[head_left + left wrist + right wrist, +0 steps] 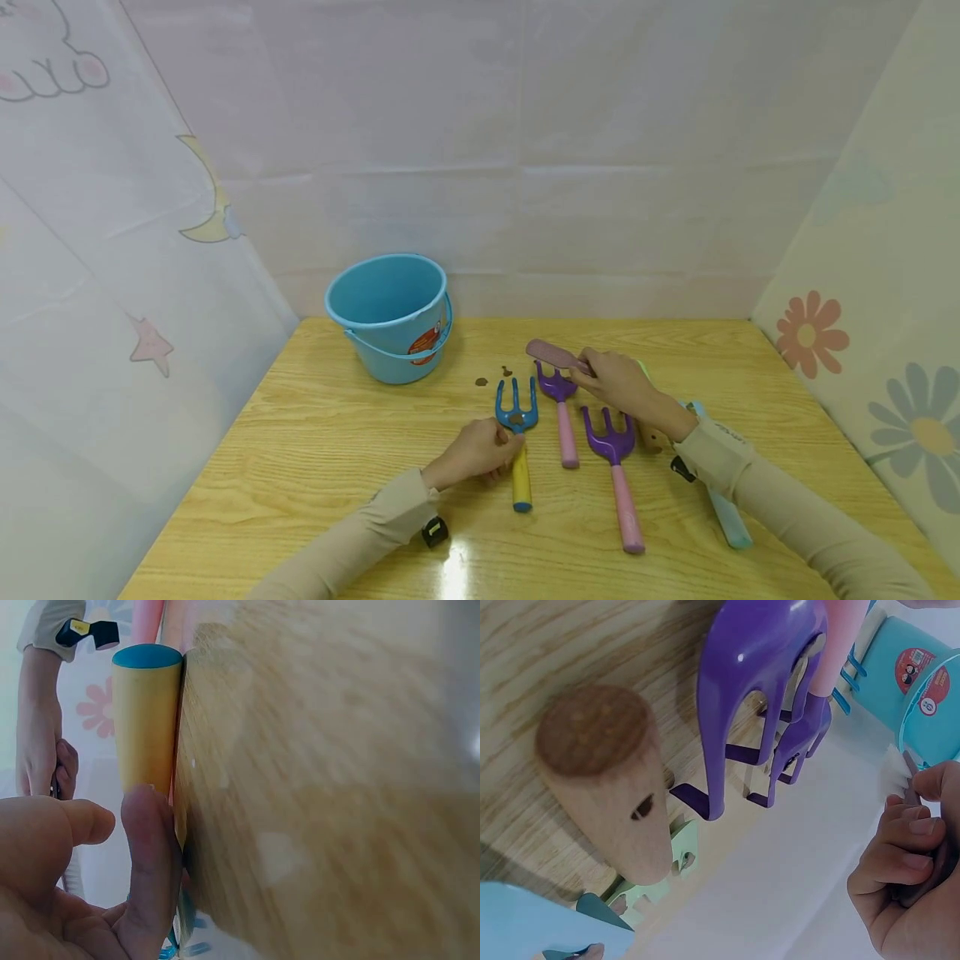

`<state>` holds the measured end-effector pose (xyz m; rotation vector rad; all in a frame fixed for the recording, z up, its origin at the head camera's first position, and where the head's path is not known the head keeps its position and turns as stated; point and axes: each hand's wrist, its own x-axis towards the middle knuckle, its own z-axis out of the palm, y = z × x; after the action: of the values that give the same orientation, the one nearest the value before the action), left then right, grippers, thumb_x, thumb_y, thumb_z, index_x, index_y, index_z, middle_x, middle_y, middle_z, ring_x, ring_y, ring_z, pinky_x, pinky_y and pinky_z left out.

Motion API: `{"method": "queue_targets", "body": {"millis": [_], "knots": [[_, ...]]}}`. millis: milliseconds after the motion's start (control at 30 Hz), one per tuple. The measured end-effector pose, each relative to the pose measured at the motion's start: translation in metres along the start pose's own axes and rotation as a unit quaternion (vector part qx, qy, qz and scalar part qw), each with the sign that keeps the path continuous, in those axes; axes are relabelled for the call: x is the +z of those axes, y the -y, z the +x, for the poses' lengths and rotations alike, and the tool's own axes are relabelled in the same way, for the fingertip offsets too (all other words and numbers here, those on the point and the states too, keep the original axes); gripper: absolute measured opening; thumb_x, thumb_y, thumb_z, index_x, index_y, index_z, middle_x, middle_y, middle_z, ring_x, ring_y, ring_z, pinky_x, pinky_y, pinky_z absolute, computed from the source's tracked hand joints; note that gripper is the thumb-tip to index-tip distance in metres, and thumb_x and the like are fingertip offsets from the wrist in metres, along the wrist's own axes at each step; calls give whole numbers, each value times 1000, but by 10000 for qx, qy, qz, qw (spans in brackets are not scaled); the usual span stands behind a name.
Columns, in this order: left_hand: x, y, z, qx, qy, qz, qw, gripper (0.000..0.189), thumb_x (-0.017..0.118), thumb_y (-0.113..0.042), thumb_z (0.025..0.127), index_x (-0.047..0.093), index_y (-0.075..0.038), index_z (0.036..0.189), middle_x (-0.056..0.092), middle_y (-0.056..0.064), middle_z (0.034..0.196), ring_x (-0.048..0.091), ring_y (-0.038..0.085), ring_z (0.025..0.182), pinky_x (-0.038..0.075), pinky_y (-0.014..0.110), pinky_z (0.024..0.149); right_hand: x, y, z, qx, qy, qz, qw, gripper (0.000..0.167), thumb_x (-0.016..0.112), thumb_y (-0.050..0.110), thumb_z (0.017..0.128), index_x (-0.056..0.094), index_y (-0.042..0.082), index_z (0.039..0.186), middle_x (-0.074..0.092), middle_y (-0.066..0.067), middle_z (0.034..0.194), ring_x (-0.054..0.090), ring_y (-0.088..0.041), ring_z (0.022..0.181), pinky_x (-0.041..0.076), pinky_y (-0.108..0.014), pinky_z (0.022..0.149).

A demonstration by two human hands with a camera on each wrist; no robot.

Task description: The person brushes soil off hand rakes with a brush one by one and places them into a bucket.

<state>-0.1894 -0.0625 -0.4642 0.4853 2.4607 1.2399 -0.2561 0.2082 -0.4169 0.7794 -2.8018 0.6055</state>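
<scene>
A blue hand fork (pixel 517 410) with a yellow handle (pixel 521 487) lies on the table, a brown patch at the base of its tines. My left hand (pixel 477 450) holds it where handle meets head; in the left wrist view one finger (pixel 150 847) lies along the handle, and the fork's head is mostly hidden. With curled fingers, my right hand (pixel 618 382) grips a mauve brush (pixel 551 353) above a smaller purple fork (pixel 555 385) with a pink handle. Pale bristles (pixel 897 769) show beneath the brush in the right wrist view.
A light-blue bucket (pixel 390 329) stands at the back left. Brown bits (pixel 481 382) lie near the blue fork. To the right are a larger purple fork (pixel 611 442), a light-blue tool (pixel 729 512) and a wooden handle (pixel 604 780). Light-green pieces (pixel 682 862) lie beyond that handle.
</scene>
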Motion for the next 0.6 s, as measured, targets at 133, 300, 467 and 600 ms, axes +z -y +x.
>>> {"method": "queue_targets", "body": {"millis": [133,300,467,600], "knots": [[1,-1,0,-16,17,34,10000,46,60,-34,100,63,-3,65,63,7,58,60,16,40,51,32,40,-2,1,0,10,15,87,10000,20,59,20,99,62,1,93,34,7,54,29,-5,43,23,-21,43],[4,-3,1,-62,23,86,9999,50,60,-34,100,59,-3,61,62,6,55,58,16,38,50,31,39,-2,2,0,34,34,80,10000,21,60,20,99,63,0,95,35,7,54,30,-5,43,24,-20,42],[6,-4,1,-67,42,186,9998,53,59,-36,100,53,-9,55,60,2,51,58,14,37,49,30,38,-1,1,-1,91,74,106,9999,22,60,21,99,64,-1,98,36,7,55,31,-5,43,24,-21,42],[7,-4,2,-22,34,209,9998,51,60,-33,100,54,-8,55,60,3,51,57,13,37,49,29,38,-1,0,-1,80,60,64,9999,23,59,22,100,65,0,99,35,7,55,29,-5,43,24,-21,42]]}}
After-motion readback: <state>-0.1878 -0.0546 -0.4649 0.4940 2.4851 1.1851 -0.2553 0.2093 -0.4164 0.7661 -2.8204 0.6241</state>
